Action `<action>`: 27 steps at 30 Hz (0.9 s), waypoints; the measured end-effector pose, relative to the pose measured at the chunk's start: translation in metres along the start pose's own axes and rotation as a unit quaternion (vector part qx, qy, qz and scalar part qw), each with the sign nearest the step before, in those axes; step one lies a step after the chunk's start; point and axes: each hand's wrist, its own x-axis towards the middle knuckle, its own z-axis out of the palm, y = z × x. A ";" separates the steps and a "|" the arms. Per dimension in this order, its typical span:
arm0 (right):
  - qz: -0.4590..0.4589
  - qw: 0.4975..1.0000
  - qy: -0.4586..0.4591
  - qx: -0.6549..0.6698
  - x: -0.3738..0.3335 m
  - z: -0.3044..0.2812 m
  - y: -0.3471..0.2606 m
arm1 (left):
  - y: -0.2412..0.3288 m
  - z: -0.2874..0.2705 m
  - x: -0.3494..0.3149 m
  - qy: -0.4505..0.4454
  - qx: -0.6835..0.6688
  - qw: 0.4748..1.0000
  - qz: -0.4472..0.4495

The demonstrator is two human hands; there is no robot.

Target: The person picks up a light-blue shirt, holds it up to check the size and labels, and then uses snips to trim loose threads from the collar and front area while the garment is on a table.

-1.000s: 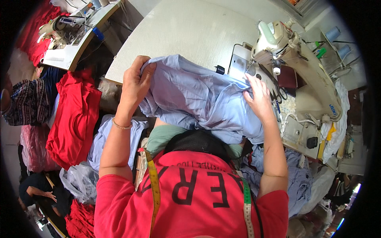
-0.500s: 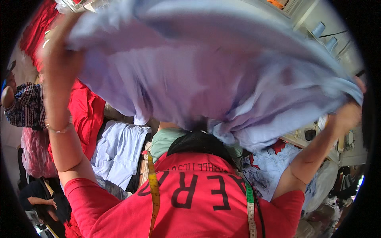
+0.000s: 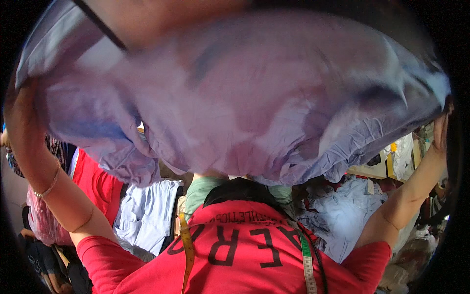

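Note:
A large pale lavender-blue cloth (image 3: 245,93) is spread wide in front of me, its lower edge gathered and wrinkled. At the far left my left hand (image 3: 25,100) is raised and closed on one side of the cloth, its fingers mostly in shadow. My right hand (image 3: 442,128) grips the opposite side near the right rim, partly hidden by the fabric. Both arms are stretched out sideways, a bracelet (image 3: 50,183) on the left one. A tape measure (image 3: 186,245) hangs down over my red shirt.
Light blue folded fabric (image 3: 147,210) and red cloth (image 3: 98,183) lie to the left. A heap of light blue pieces (image 3: 342,210) lies to the right, near a wooden frame (image 3: 369,169). Another person's arm (image 3: 58,283) shows at lower left. A blurred brownish shape covers the top.
My arms have spread further apart, the left hand moving outward and down. The cloth has stretched wider and come closer, now hiding more of the room behind it.

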 end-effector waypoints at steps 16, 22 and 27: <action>0.339 0.921 -0.131 -0.142 -0.219 0.197 0.270 | -0.231 0.272 -0.094 -0.401 0.169 0.885 -0.164; 0.309 0.879 -0.188 -0.309 -0.210 0.218 0.228 | -0.213 0.292 -0.133 -0.246 0.249 0.936 -0.036; 0.032 0.945 -0.115 -0.303 -0.205 0.222 0.229 | -0.212 0.297 -0.136 -0.207 0.111 0.972 -0.023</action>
